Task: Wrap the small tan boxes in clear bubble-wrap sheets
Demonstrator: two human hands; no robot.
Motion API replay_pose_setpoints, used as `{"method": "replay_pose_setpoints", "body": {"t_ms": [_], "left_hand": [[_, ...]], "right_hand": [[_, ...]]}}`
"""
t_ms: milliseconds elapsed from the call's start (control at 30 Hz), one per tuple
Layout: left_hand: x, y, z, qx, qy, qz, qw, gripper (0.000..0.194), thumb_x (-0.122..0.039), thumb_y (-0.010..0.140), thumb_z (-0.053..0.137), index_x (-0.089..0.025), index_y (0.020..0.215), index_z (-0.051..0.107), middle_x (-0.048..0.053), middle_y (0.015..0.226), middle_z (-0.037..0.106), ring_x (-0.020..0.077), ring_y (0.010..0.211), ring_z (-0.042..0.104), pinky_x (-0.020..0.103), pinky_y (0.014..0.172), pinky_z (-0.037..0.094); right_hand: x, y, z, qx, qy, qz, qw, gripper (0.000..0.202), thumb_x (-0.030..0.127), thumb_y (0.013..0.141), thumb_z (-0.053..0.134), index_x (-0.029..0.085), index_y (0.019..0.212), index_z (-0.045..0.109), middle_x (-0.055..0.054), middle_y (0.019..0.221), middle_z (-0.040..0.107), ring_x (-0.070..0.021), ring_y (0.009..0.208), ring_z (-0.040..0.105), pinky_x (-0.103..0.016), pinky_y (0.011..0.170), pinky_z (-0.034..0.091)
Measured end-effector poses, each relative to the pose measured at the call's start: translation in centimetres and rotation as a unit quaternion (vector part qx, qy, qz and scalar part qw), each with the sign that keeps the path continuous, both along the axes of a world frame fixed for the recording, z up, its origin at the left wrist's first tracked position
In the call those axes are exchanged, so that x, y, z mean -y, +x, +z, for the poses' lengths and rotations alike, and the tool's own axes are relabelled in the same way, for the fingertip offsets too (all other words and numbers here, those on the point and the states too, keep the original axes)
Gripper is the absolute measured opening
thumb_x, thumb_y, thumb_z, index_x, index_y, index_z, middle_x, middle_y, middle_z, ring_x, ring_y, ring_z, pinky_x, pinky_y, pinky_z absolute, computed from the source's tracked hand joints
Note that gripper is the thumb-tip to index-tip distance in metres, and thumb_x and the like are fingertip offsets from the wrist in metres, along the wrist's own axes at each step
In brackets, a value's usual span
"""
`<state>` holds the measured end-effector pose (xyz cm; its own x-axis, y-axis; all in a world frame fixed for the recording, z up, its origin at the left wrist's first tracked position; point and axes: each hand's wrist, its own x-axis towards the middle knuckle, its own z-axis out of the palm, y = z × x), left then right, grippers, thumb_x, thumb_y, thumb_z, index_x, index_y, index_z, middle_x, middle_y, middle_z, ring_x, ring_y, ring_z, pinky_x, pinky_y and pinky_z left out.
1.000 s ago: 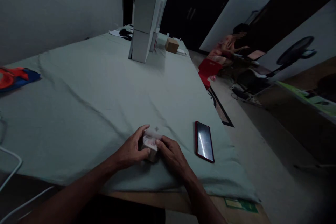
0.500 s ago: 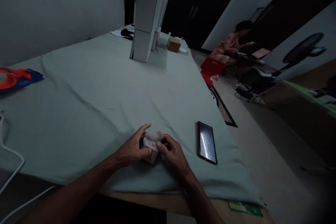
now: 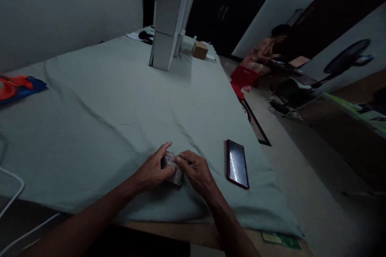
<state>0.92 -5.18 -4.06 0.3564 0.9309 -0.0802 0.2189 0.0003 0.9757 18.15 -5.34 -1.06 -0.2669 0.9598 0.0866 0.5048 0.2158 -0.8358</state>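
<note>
Dimly, hands (image 3: 177, 170) grip packet (image 3: 172, 168) (print unreadable).

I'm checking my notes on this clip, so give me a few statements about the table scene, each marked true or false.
1. Both hands are on the small packet. True: the left hand and right hand grip it together.
2. The phone lies left of the hands. False: it lies to their right, near the table edge.
3. The phone lies flat, screen up. True.
4. The white boxes lie side by side. False: they are stacked, at the far end of the cloth.
5. The orange and blue item touches the left hand. False: it lies far off at the cloth's left edge.
6. A person sits in the background on the right. True.
</note>
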Motion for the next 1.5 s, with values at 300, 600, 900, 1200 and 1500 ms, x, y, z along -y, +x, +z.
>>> {"method": "replay_pose_setpoints", "body": {"t_ms": [300,600,900,1200,1500], "left_hand": [[0.0,0.2,-1.1,0.002,0.032,0.039,0.999,0.064,-0.026,0.08,0.058,-0.018,0.141,0.038,0.011,0.122,0.06,0.0231,0.111,0.058,0.04,0.098,0.045],[-0.3,-0.2,-0.9,0.066,0.005,0.022,0.998,0.064,-0.02,0.079,0.054,-0.018,0.14,0.035,0.008,0.114,0.06,0.0183,0.096,0.06,0.033,0.085,0.05],[-0.3,0.0,-0.7,0.064,0.003,0.033,0.997,0.059,-0.022,0.078,0.054,-0.02,0.135,0.041,0.004,0.105,0.06,0.0127,0.078,0.056,0.027,0.072,0.048],[-0.1,0.1,-0.5,0.05,0.007,0.045,0.998,0.053,-0.024,0.08,0.053,-0.018,0.133,0.046,0.005,0.108,0.061,0.0155,0.089,0.057,0.028,0.08,0.048],[-0.1,0.2,-0.7,0.034,0.02,0.05,0.998,0.052,-0.027,0.082,0.051,-0.019,0.132,0.046,0.006,0.109,0.062,0.0164,0.087,0.059,0.03,0.078,0.049]], "right_hand": [[0.4,0.7,-0.8,0.002,-0.013,0.006,1.0,0.021,0.032,0.083,0.063,0.021,0.1,0.069,-0.006,0.102,0.071,-0.0219,0.096,0.063,-0.034,0.086,0.047],[0.2,0.3,-1.6,-0.041,-0.016,-0.005,0.999,0.018,0.026,0.088,0.056,0.021,0.092,0.072,-0.005,0.094,0.071,-0.0193,0.09,0.064,-0.031,0.082,0.047],[0.7,-0.1,-3.4,0.015,0.151,-0.054,0.987,0.016,0.023,0.088,0.06,0.026,0.095,0.073,-0.006,0.101,0.068,-0.0199,0.094,0.064,-0.035,0.084,0.049],[1.7,0.3,-3.0,0.156,0.327,-0.003,0.932,0.019,0.017,0.091,0.055,0.023,0.106,0.065,-0.008,0.108,0.066,-0.0218,0.099,0.06,-0.04,0.083,0.046],[3.4,0.7,-3.5,0.258,0.329,0.005,0.909,0.033,0.02,0.089,0.057,0.019,0.122,0.058,-0.015,0.129,0.055,-0.03,0.119,0.048,-0.047,0.092,0.041]]}}
